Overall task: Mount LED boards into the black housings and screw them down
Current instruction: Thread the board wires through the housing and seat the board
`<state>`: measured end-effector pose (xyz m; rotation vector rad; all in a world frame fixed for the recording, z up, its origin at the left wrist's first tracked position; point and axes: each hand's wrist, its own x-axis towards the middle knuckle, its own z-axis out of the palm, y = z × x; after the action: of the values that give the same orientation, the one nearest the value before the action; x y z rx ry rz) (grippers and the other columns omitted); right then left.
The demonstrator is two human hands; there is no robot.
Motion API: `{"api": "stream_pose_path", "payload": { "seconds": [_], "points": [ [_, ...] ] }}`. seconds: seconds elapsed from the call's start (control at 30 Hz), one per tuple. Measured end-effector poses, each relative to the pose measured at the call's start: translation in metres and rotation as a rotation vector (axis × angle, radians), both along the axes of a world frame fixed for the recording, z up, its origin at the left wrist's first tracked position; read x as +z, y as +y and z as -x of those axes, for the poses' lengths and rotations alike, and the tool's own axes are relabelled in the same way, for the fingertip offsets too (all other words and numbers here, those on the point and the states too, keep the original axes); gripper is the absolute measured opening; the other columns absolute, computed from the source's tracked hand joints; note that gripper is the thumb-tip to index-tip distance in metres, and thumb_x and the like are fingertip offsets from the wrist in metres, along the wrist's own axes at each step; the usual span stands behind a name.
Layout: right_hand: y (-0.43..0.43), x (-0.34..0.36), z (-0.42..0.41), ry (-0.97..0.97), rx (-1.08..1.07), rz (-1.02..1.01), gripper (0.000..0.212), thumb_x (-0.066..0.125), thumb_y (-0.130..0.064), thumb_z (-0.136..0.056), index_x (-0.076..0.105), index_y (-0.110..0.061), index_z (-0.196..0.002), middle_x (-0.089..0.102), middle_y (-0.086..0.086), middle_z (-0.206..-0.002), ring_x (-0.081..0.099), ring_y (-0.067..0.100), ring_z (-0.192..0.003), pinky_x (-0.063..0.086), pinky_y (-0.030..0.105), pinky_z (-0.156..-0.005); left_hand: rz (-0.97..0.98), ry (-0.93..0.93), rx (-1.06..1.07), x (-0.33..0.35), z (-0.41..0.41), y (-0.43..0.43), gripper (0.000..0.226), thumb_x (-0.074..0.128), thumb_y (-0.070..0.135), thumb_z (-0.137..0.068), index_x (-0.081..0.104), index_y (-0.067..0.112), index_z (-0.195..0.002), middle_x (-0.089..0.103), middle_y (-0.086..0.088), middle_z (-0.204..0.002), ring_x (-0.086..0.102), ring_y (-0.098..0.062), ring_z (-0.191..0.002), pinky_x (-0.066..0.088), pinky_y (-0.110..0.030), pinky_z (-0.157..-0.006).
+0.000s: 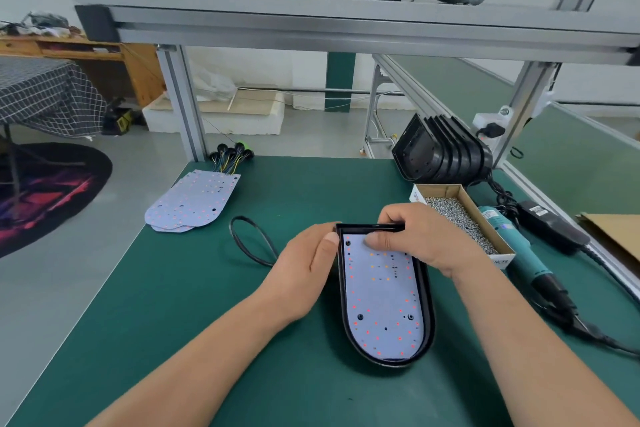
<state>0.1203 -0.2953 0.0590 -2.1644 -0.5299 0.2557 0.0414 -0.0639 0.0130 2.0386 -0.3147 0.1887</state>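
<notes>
A black housing (426,319) with a rounded near end lies on the green table (173,305). Inside it sits a white LED board (382,302) dotted with red and orange LEDs. My left hand (304,263) grips the housing's left wall near its far corner, thumb on the rim. My right hand (419,236) reaches over the far edge, fingers curled round the rim and thumb pressing the board's far end. A cardboard box of screws (460,218) stands right behind my right hand. A teal electric screwdriver (516,246) lies to its right.
A stack of spare LED boards (192,201) with wired parts (232,154) lies far left. Nested black housings (441,149) stand at the far right. A black cable loop (251,241) lies left of my left hand. The power adapter (550,225) and cords run along the right edge.
</notes>
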Motion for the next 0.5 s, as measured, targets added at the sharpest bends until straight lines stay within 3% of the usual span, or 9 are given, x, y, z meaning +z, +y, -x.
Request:
{"api": "stream_pose_path", "payload": {
  "seconds": [0.1, 0.2, 0.37, 0.5],
  "points": [
    [-0.006, -0.001, 0.000, -0.074, 0.003, 0.168, 0.034, 0.085, -0.043, -0.085, 0.064, -0.018, -0.075, 0.056, -0.010, -0.061, 0.047, 0.008, -0.057, 0.036, 0.031, -0.060, -0.418, -0.098, 0.101, -0.006, -0.013, 0.018, 0.045, 0.042, 0.024, -0.108, 0.053, 0.013, -0.150, 0.062, 0.001, -0.134, 0.050, -0.023, -0.131, 0.035, -0.039, -0.117],
    [-0.003, -0.004, 0.003, -0.139, 0.023, 0.386, 0.030, 0.077, -0.050, -0.091, 0.066, -0.024, -0.082, 0.062, -0.009, -0.069, 0.053, 0.005, -0.063, 0.039, 0.029, -0.062, -0.666, -0.076, 0.114, -0.012, -0.020, 0.032, 0.047, 0.045, 0.017, -0.109, 0.049, 0.010, -0.155, 0.058, -0.005, -0.142, 0.045, -0.029, -0.135, 0.030, -0.040, -0.119],
    [0.001, -0.010, 0.009, -0.139, 0.094, 0.409, 0.025, 0.069, -0.049, -0.097, 0.061, -0.028, -0.085, 0.064, -0.022, -0.074, 0.056, -0.002, -0.071, 0.034, 0.021, -0.059, -0.597, -0.122, 0.089, -0.011, -0.019, 0.023, 0.045, 0.043, 0.023, -0.109, 0.055, 0.012, -0.151, 0.063, -0.003, -0.139, 0.050, -0.026, -0.134, 0.031, -0.038, -0.118],
    [0.018, -0.010, 0.008, -0.175, 0.149, 0.462, 0.024, 0.070, -0.044, -0.097, 0.059, -0.023, -0.092, 0.061, -0.007, -0.083, 0.057, 0.015, -0.080, 0.040, 0.033, -0.067, -0.580, -0.080, 0.024, -0.006, -0.015, 0.023, 0.047, 0.043, 0.022, -0.106, 0.057, 0.013, -0.151, 0.065, -0.004, -0.138, 0.054, -0.027, -0.132, 0.037, -0.044, -0.117]
  ]
}}
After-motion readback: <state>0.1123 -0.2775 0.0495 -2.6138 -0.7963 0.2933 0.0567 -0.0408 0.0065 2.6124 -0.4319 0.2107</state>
